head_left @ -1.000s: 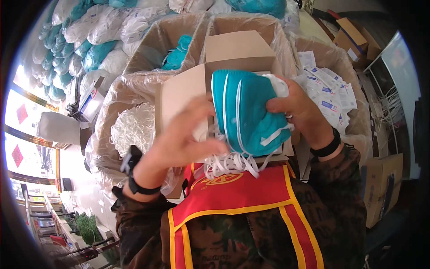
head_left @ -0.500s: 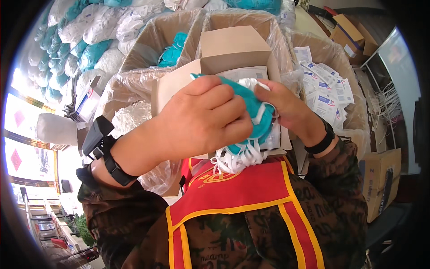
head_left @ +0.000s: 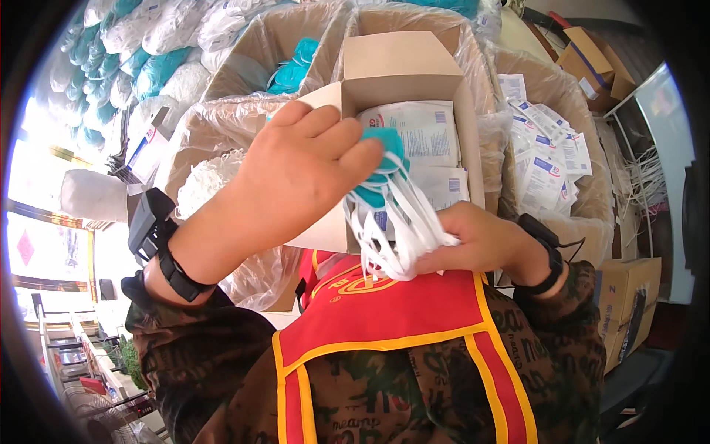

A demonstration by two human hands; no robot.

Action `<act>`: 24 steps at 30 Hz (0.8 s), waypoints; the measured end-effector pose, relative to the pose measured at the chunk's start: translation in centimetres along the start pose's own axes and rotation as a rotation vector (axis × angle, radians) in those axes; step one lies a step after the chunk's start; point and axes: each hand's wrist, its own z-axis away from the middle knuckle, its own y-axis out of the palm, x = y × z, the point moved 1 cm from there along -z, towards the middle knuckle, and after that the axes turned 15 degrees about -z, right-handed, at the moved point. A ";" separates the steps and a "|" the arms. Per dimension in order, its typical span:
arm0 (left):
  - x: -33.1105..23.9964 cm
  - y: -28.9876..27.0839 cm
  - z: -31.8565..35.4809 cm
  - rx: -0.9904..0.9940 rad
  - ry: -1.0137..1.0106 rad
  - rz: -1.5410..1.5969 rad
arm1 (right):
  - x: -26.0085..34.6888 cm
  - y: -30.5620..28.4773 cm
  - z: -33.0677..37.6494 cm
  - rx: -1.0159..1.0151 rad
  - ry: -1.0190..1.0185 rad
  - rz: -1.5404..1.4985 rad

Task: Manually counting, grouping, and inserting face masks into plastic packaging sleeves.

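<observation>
A stack of teal face masks point(head_left: 386, 140) with long white straps point(head_left: 399, 226) is held over an open cardboard box point(head_left: 473, 159). My left hand point(head_left: 303, 166) is closed round the masks, its back covering much of them. The straps hang down toward my body in a loose bundle. At their lower right end my right hand point(head_left: 477, 240) has the strap loops between thumb and fingers. Inside the box lie white printed packets point(head_left: 414, 129), partly hidden by the masks and straps.
Plastic-lined cartons surround the box: one with teal masks point(head_left: 292, 70) behind, one with white straps point(head_left: 211, 181) at left, one with white packets point(head_left: 547, 174) at right. Bagged masks point(head_left: 159, 66) pile up at far left. A closed carton point(head_left: 629, 307) stands at lower right.
My right hand has moved down from the masks to the strap ends. The masks have shifted left with my left hand, and the straps are now drawn out and packets in the box show more.
</observation>
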 end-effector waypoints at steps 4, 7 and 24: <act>-2.1 2.5 1.5 0.046 -0.091 0.386 | 0.6 -0.2 2.3 -0.091 -0.640 0.238; -5.2 4.7 1.8 0.120 -0.191 0.766 | 2.8 1.0 1.9 -0.050 -0.783 0.488; -3.0 -3.7 4.3 0.188 0.157 0.612 | 5.7 2.0 6.8 0.474 -0.495 0.113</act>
